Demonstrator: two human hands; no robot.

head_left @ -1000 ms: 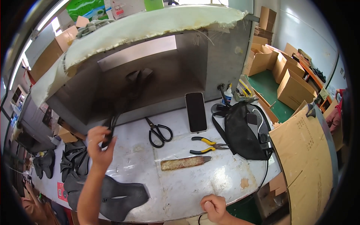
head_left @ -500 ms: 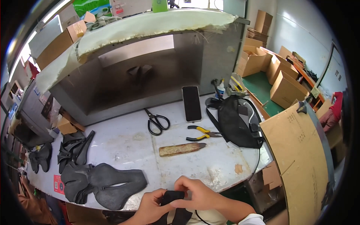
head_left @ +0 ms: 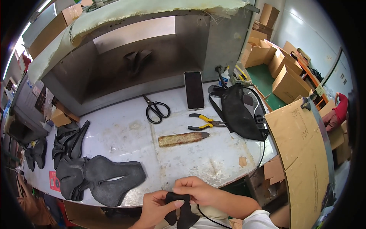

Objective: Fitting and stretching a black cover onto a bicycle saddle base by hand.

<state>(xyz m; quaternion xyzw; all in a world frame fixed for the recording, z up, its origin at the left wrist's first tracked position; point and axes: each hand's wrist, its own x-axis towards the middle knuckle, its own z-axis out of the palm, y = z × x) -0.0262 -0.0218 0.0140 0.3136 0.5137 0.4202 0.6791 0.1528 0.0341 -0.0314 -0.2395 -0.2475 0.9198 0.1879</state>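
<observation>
A dark piece (head_left: 187,217) is hanging at the near edge of the table (head_left: 114,137); left hand (head_left: 153,207) and right hand (head_left: 198,191) are pinching its top, presumably for steadiness, while scissors (head_left: 151,103) and pliers (head_left: 211,123) are lying farther away, apparently within reach.

Head-worn fisheye looks down; the white table (head_left: 118,143) lies near.

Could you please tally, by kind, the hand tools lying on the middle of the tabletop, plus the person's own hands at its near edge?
Black-handled scissors: 1
Yellow-and-black pliers: 1
Dark-tipped tool with a worn brown handle: 1
Bare hands, left hand and right hand, holding a black piece: 2
Total: 5
</observation>
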